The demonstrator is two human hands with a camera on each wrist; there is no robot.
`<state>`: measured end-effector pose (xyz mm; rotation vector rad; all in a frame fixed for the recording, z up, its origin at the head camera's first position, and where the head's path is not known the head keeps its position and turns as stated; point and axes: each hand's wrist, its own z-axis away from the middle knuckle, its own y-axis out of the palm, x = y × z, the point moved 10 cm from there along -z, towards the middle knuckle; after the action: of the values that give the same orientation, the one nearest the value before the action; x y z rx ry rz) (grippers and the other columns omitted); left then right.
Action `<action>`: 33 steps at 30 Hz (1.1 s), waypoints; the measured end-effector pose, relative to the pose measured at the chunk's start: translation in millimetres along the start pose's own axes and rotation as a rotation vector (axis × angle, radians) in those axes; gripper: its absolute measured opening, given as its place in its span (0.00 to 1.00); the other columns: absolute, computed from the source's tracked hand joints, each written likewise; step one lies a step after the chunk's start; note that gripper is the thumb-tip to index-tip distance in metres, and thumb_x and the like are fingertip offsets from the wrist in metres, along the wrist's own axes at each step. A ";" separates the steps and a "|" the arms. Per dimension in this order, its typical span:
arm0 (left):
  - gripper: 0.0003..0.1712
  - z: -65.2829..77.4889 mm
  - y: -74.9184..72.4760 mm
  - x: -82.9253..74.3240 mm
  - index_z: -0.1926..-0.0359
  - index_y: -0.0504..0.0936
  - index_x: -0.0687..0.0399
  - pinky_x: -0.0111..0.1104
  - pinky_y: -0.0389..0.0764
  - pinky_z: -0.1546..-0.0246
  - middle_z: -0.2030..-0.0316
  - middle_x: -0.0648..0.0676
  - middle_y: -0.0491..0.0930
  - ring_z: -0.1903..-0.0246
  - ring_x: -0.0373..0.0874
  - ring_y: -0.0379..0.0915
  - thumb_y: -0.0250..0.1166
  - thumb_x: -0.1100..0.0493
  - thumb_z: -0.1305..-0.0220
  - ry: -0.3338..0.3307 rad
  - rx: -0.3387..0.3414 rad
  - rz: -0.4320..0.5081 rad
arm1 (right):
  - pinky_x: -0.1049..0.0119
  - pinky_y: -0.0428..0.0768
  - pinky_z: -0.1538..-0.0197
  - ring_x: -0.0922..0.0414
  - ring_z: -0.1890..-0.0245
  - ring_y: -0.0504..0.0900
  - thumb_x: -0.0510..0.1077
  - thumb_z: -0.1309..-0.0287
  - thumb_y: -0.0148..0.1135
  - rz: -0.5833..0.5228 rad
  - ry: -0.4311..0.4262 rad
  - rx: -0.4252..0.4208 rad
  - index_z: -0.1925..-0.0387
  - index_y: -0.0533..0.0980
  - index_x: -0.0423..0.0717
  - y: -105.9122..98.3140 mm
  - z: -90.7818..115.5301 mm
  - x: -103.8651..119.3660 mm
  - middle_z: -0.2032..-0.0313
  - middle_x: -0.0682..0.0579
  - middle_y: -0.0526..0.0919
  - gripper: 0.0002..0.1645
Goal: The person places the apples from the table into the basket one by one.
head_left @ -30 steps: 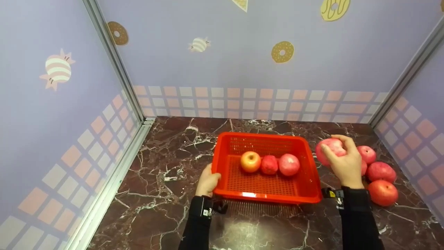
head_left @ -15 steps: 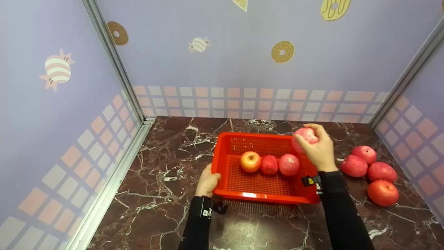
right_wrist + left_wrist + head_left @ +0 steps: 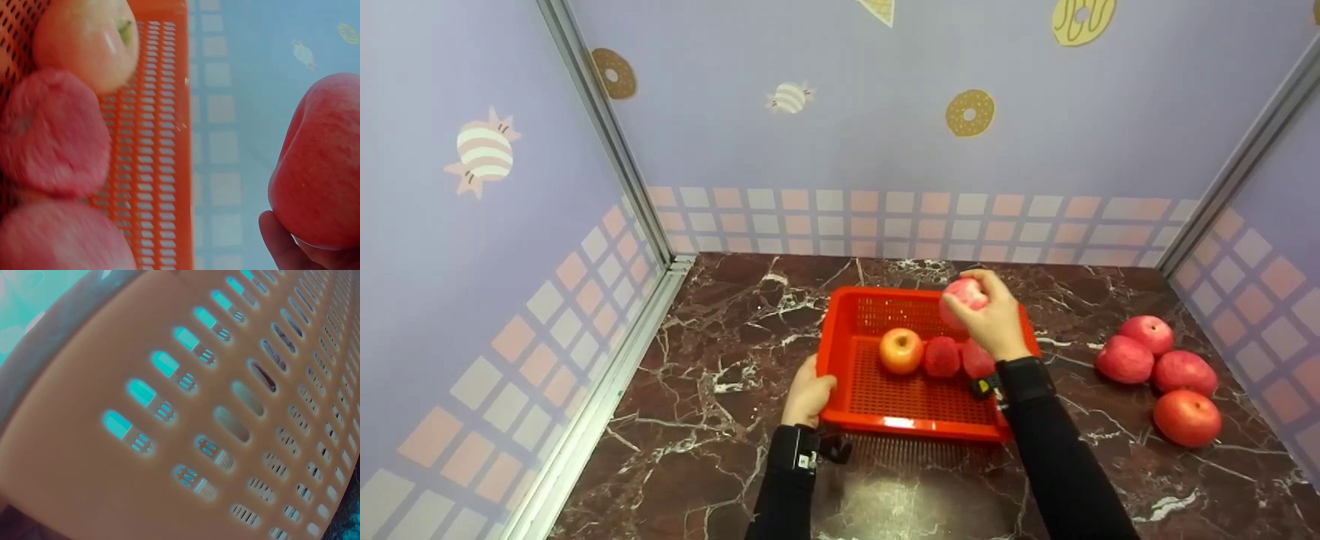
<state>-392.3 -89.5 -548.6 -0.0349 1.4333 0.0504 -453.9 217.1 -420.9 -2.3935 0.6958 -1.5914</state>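
My right hand grips a pinkish-red apple above the back part of a red plastic basket. In the right wrist view that apple is at the right edge, fingers beneath it. My left hand holds the basket's left rim with the thumb over the edge. Inside lie a yellow-orange apple, a dark red apple and a pink apple, side by side; my right wrist partly covers the pink one. The left wrist view is filled by the slotted basket wall.
Several red apples sit in a cluster on the dark marbled tabletop, right of the basket. Lilac panels with a tile pattern stand at the back and both sides.
My right hand has carried its apple leftward from beside the cluster to over the basket. My left hand and the basket have stayed in place.
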 end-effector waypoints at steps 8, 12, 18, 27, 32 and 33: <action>0.42 0.9 -0.5 -1.7 0.28 0.63 0.73 0.54 0.80 0.45 0.38 0.75 0.74 0.43 0.69 0.75 0.49 0.77 0.50 0.017 -0.007 -0.027 | 0.53 0.83 0.50 0.46 0.51 0.82 0.47 0.47 0.76 -0.040 -0.012 0.077 0.47 0.79 0.45 44.9 -0.1 9.2 0.47 0.42 0.82 0.26; 0.41 1.8 -0.8 -2.4 0.29 0.63 0.73 0.53 0.80 0.46 0.38 0.74 0.74 0.43 0.68 0.75 0.50 0.77 0.50 0.017 -0.008 -0.032 | 0.52 0.83 0.49 0.45 0.51 0.82 0.47 0.47 0.77 -0.014 -0.066 0.105 0.47 0.79 0.45 65.7 2.0 18.6 0.47 0.42 0.82 0.27; 0.41 1.2 -1.6 -1.3 0.29 0.65 0.71 0.53 0.81 0.47 0.38 0.73 0.74 0.43 0.69 0.76 0.51 0.77 0.48 0.004 -0.012 -0.017 | 0.53 0.83 0.49 0.47 0.52 0.82 0.50 0.48 0.78 0.033 -0.098 0.203 0.46 0.79 0.46 100.6 11.1 26.3 0.49 0.45 0.82 0.29; 0.39 0.0 -0.7 -2.1 0.31 0.67 0.72 0.52 0.81 0.47 0.38 0.73 0.74 0.44 0.68 0.74 0.51 0.77 0.50 0.019 -0.017 -0.035 | 0.59 0.84 0.49 0.52 0.53 0.82 0.54 0.47 0.76 0.163 -0.215 0.449 0.44 0.77 0.47 152.4 36.3 40.7 0.48 0.48 0.81 0.31; 0.40 -0.3 -1.5 -1.6 0.31 0.66 0.72 0.48 0.81 0.50 0.39 0.72 0.75 0.47 0.66 0.75 0.51 0.77 0.51 0.022 -0.020 -0.037 | 0.58 0.83 0.48 0.55 0.53 0.82 0.58 0.48 0.76 0.254 -0.250 0.528 0.44 0.77 0.53 166.4 46.1 38.9 0.51 0.51 0.81 0.32; 0.41 -0.2 -2.0 -1.9 0.31 0.67 0.72 0.47 0.81 0.51 0.39 0.72 0.75 0.47 0.65 0.75 0.51 0.77 0.51 0.025 -0.023 -0.043 | 0.58 0.83 0.49 0.56 0.53 0.82 0.59 0.48 0.76 0.269 -0.255 0.538 0.44 0.77 0.54 168.1 47.2 38.1 0.51 0.52 0.81 0.32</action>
<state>-392.7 -91.5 -546.8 -0.0851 1.4564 0.0315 -445.9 47.3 -476.0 -1.9602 0.4435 -1.1540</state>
